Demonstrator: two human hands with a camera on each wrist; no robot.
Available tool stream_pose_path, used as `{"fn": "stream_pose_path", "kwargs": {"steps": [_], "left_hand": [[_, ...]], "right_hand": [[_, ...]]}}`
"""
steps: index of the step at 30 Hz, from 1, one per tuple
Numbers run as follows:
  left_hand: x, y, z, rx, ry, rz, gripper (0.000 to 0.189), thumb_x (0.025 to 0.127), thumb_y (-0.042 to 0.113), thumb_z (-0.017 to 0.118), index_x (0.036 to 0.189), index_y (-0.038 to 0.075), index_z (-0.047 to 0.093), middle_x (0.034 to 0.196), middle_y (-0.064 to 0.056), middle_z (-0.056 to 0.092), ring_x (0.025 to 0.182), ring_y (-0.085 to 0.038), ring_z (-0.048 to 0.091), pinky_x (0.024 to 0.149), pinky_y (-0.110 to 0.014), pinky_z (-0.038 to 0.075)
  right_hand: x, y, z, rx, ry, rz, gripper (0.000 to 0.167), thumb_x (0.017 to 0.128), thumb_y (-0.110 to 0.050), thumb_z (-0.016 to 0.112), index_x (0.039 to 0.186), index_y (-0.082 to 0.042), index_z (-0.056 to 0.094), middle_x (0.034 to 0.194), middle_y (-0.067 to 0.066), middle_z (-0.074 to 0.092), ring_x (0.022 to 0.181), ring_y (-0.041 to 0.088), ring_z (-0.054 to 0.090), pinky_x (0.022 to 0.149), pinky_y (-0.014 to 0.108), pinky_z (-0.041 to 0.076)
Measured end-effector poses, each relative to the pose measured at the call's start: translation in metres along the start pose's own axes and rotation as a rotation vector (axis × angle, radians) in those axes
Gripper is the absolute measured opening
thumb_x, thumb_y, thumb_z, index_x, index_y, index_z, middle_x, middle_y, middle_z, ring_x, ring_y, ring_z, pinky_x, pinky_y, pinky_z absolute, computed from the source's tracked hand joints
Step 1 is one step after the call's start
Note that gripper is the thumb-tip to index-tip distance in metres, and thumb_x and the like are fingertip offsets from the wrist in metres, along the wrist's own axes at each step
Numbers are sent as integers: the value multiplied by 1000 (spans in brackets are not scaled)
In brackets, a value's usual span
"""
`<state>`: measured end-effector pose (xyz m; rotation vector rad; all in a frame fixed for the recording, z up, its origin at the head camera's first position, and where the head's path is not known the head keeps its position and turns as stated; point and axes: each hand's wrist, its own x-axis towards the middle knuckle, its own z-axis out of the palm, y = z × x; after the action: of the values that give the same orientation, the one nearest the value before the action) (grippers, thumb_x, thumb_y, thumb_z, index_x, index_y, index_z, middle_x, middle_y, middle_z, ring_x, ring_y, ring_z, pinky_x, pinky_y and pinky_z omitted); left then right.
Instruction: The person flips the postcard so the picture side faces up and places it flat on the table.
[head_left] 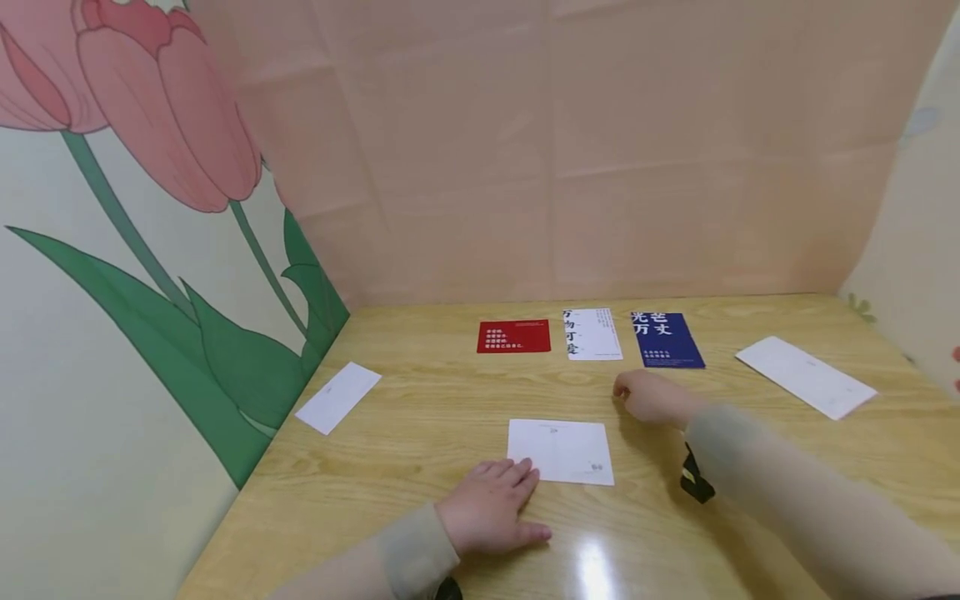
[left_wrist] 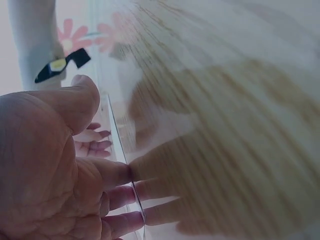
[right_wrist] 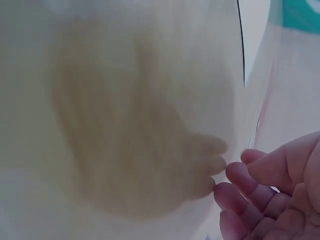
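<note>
In the head view, my left hand (head_left: 493,507) lies palm down with its fingers extended, fingertips on the lower left corner of a blank-looking white card (head_left: 562,454) with small faint print. My right hand (head_left: 651,397) is farther forward, to the right of that card, with loosely bent fingers low at the tabletop. Nothing shows between its thumb and fingers (right_wrist: 239,197) in the right wrist view. Just beyond it stand three printed cards in a row: a red card (head_left: 513,337), a white card with large dark characters (head_left: 596,335) and a dark blue card (head_left: 667,342).
A small white card (head_left: 339,398) lies at the table's left edge. Toward the right lies a longer white card (head_left: 806,377), set at an angle. The glossy wooden table (head_left: 420,392) meets a pink cloth (head_left: 465,167) at the back and a tulip-painted wall on the left.
</note>
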<state>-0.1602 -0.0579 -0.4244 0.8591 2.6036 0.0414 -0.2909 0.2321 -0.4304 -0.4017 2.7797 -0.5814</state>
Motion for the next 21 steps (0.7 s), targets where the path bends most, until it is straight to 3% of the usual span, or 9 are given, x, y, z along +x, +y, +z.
{"fn": "stream_pose_path", "kwargs": {"steps": [8,12,17,21], "left_hand": [[2,-2,3,20,8,0,81,89,74,32,151,21,32,157,5,23,143,-19,23,114,-40,21],[3,-2,3,23,26,4,81,89,73,33,151,20,33,157,5,24,143,-20,24,114,-40,21],[1,-2,1,10,78,16,79,90,72,36,148,19,38,154,3,31,141,-21,29,112,-44,24],[6,-6,-6,-33,78,33,72,90,69,42,144,21,46,149,3,40,137,-22,36,110,-46,27]], "right_hand": [[-25,-26,19,56,42,-48,27,85,3,53,108,-2,66,107,12,64,102,31,57,92,53,44],[-30,-32,27,68,56,-37,23,88,-5,62,110,-4,66,105,8,63,95,24,56,89,49,46],[-34,-36,33,54,54,-12,43,77,-26,82,111,-7,65,105,6,59,92,22,52,88,46,46],[-36,-40,33,39,36,-1,48,72,-29,85,110,-8,64,104,6,57,90,22,52,87,46,46]]}}
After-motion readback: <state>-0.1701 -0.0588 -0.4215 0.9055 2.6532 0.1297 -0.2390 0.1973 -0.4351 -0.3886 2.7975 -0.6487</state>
